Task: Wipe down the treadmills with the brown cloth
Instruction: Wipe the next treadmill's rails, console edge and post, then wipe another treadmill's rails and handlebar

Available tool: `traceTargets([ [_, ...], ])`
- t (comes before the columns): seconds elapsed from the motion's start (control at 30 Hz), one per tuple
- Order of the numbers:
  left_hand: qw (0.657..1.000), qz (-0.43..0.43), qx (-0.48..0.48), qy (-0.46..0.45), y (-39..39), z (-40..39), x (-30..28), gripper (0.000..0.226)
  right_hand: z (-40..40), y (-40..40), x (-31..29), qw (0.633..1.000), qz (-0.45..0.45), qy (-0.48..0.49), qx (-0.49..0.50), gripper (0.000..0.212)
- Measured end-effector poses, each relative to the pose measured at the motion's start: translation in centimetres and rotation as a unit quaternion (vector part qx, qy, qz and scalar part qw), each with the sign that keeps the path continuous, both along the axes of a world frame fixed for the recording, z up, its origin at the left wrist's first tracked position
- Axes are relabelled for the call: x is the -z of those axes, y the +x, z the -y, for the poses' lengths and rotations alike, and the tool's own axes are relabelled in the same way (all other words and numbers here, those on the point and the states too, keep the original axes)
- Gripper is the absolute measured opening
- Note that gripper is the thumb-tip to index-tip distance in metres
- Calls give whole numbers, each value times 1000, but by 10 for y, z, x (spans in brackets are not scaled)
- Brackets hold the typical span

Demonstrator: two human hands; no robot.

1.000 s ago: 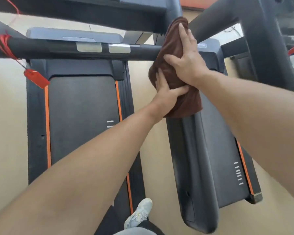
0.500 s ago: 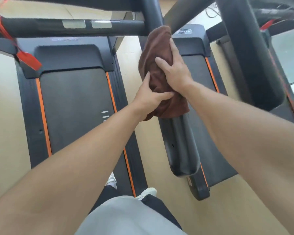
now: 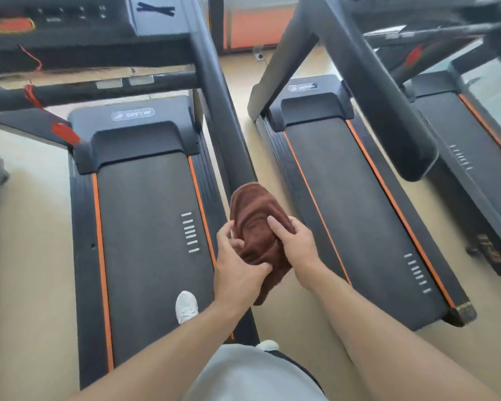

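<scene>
Fingers of both hands curled on the brown cloth (image 3: 255, 227), holding it bunched between them. Left hand (image 3: 239, 272) gripping the lower left side, thumb tucked into a fold, fingertips half hidden behind the fabric. Right hand (image 3: 297, 246) clasping the right edge, thumb (image 3: 275, 224) laid flat across the front of the folds.

Compared with half a second ago: no longer pressed round the dark handrail (image 3: 229, 134), now gathered at that rail's lower end, its top edge at or just over the rail's tip, contact not clear. Hands lower and closer to the body than before, the right no longer spread flat over the cloth but closed on its side. More of both treadmills in view.

Cloth mostly above and between the fingers, rounded top reaching past the fingertips, a narrow tail hanging below the left palm. Long axis roughly up and down in the picture, tilted slightly, top leaning left toward the rail, tail pointing down toward the floor gap between the left treadmill (image 3: 145, 227) and the right treadmill (image 3: 356, 215). White shoe (image 3: 186, 306) on the left belt, below and left of the hands.
</scene>
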State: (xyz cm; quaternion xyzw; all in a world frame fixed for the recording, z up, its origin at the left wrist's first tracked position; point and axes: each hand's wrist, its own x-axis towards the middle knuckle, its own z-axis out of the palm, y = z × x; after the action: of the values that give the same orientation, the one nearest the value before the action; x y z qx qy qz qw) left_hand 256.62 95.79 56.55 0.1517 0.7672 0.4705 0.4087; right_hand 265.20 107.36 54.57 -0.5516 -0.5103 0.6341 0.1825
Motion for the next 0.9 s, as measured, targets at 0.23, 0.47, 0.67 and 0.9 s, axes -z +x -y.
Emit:
traceTargets([
  [0.23,979,191,-54,-49,93,7,-28,103,-7,101,-25,948,-222,-226,-10,37],
  [0.47,961,260,46,-79,127,-40,-54,23,-35,144,-46,944,-262,-196,40,19],
  [0.67,974,201,93,-50,128,-94,-57,14,-79,158,-58,982,-163,-32,84,18],
  [0.9,978,117,172,27,119,-171,-63,26,-137,179,-69,962,-204,-102,152,49],
])
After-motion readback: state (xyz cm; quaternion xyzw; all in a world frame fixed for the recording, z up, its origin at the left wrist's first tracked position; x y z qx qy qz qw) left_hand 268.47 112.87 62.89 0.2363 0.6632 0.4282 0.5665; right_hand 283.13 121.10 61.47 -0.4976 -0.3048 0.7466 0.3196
